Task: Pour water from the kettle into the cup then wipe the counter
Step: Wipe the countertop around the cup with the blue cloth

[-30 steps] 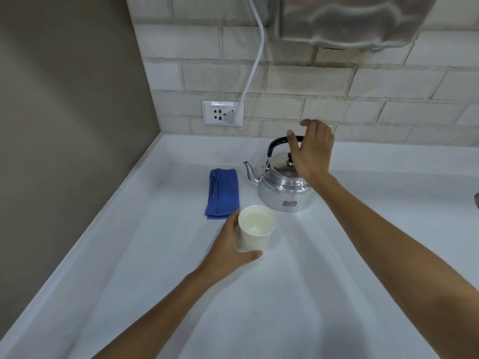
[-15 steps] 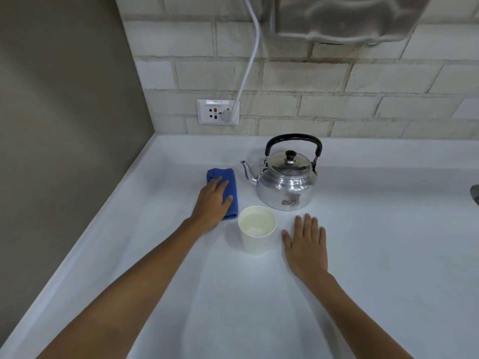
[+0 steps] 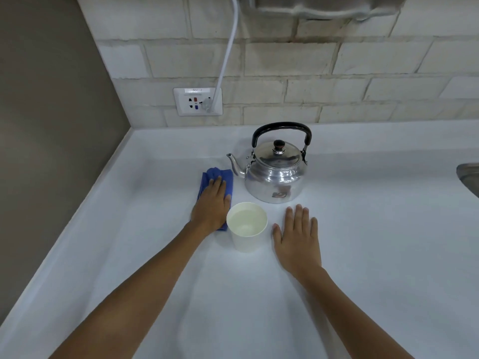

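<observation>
A shiny metal kettle (image 3: 276, 174) with a black handle stands upright on the white counter (image 3: 363, 255), spout to the left. Just in front of it stands a white paper cup (image 3: 247, 230) with water inside. A blue cloth (image 3: 217, 178) lies left of the kettle and cup. My left hand (image 3: 211, 204) presses flat on the cloth, fingers together, covering most of it. My right hand (image 3: 298, 239) rests flat on the bare counter right of the cup, fingers spread, holding nothing.
A brick wall with a socket plate (image 3: 198, 101) and a white cable (image 3: 228, 50) runs along the back. A brown side wall (image 3: 51, 112) bounds the left. A metal sink rim (image 3: 469, 177) shows at the right edge.
My left hand left the cup and moved onto the blue cloth. My right hand let go of the kettle handle and came down flat beside the cup. The cloth looks slightly bunched at its far end.
</observation>
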